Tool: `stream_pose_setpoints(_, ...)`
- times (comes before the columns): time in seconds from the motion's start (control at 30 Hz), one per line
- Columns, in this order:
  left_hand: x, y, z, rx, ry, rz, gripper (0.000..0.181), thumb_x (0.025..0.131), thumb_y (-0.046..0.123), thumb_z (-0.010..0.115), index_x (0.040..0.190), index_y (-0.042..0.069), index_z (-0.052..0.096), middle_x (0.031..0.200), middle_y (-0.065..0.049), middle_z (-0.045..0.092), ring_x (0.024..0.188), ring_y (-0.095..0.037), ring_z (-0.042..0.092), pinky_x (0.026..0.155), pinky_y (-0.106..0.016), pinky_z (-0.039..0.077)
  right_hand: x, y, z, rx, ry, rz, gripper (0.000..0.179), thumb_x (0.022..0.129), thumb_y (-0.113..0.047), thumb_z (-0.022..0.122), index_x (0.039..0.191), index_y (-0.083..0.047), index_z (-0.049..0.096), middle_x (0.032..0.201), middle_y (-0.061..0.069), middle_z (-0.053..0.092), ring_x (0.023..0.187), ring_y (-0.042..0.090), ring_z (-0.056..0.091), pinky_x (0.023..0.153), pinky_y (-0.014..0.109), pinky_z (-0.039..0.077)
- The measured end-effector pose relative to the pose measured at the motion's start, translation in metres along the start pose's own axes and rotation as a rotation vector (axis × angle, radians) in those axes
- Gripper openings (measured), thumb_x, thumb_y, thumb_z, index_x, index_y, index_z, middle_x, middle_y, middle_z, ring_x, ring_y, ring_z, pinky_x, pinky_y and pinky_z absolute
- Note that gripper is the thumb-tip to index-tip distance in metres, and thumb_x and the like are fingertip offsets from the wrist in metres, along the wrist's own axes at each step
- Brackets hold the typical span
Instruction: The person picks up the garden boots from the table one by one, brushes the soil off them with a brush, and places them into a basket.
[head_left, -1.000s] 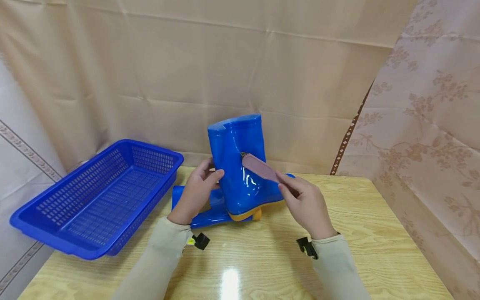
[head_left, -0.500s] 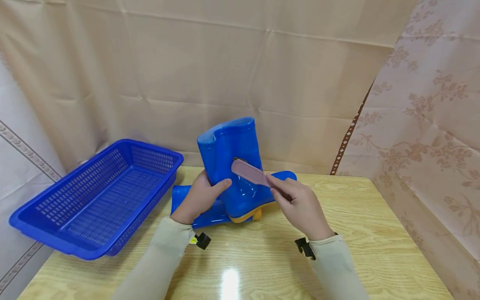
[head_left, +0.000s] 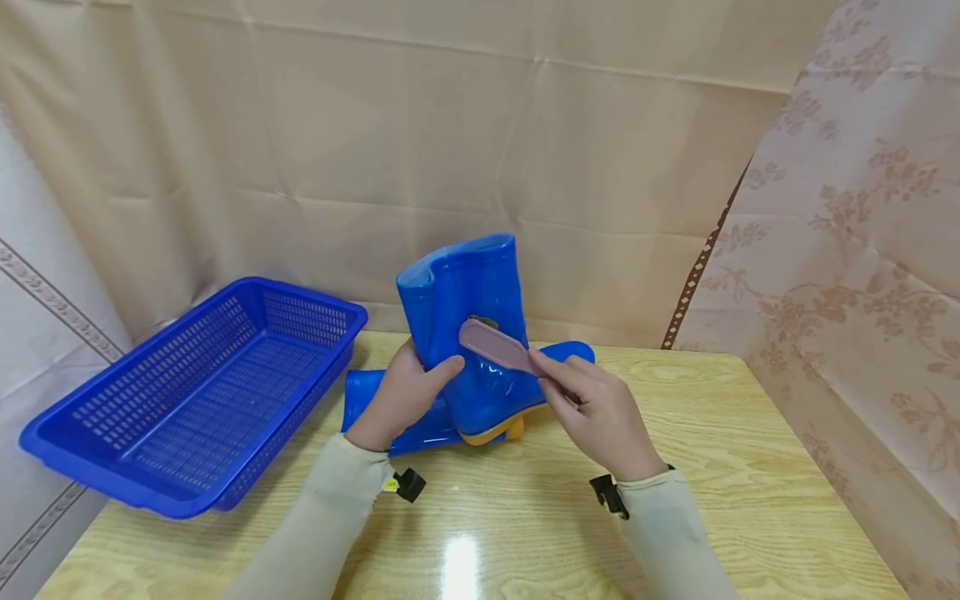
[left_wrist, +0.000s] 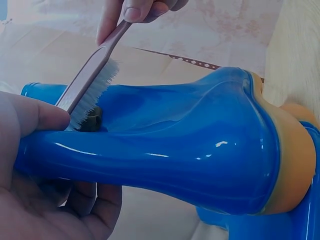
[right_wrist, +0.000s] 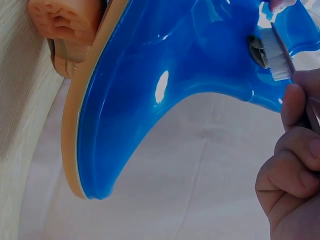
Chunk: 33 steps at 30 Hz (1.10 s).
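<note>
A shiny blue rain boot (head_left: pixel 480 283) with a yellow-orange sole stands tilted over a second blue boot (head_left: pixel 420 437), which lies on its side. My left hand (head_left: pixel 408 387) grips the upright boot's shaft from the left, thumb on the near face and fingers behind. In my right hand (head_left: pixel 600 408) is the handle of a pinkish scrub brush (head_left: pixel 495 343). White bristles (left_wrist: pixel 97 92) touch the shaft at a dark greenish-brown lump (right_wrist: pixel 257 51), seen in both wrist views. The brush head hides part of that lump in the head view.
A blue perforated plastic basket (head_left: pixel 217 400) stands on the left of the wood-grain table (head_left: pixel 525 533). Beige cloth (head_left: pixel 360 150) hangs behind the table, and a floral cloth (head_left: pixel 847 275) hangs along the right side.
The boot's top has tilted left and its opening faces more toward me. My left thumb lies further over the shaft. The brush has shifted left and slightly down.
</note>
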<state>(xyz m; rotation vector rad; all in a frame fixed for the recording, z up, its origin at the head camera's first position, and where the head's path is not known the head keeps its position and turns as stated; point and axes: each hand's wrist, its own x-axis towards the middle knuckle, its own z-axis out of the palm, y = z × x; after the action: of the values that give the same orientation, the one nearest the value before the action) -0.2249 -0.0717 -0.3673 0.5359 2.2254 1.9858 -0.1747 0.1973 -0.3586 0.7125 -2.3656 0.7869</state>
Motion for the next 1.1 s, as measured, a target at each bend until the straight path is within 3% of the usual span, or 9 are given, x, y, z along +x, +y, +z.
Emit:
stream_pose_setpoints(0.47,-0.0011,0.0030,0.0019,0.029,-0.006,0.025,0.065,0.104,0.025,0.061,0.159,0.016,0.029,0.156,-0.009,0.047,0.143,-0.037,0.048,0.116,-0.061,0.038,0.0021,-0.0025,0.0042,0.037,0.005,-0.107,0.045,0.092,0.000,0.076,0.134,-0.016,0.072,0.077,-0.010,0.055,0.062,0.003,0.040,0.049,0.018,0.035)
stream_pose_setpoints(0.73,-0.0013,0.0050,0.0027,0.032,-0.039,0.007,0.068,0.105,0.025,0.060,0.162,0.017,0.023,0.159,-0.010,0.044,0.143,-0.038,0.047,0.114,-0.062,0.039,0.0004,-0.0020,0.0035,-0.036,0.042,0.000,0.042,0.095,-0.005,0.074,0.134,-0.019,0.072,0.076,-0.008,0.053,0.061,0.006,0.039,0.048,0.020,0.033)
stream_pose_setpoints(1.1,0.0003,0.0019,-0.0015,0.023,0.019,-0.071,0.069,0.106,0.028,0.057,0.163,0.016,0.020,0.160,-0.011,0.042,0.145,-0.040,0.044,0.114,-0.064,0.038,0.0001,0.0008,-0.0008,-0.075,0.036,0.053,0.040,0.096,-0.010,0.074,0.134,-0.023,0.072,0.078,-0.009,0.054,0.060,0.007,0.040,0.047,0.022,0.034)
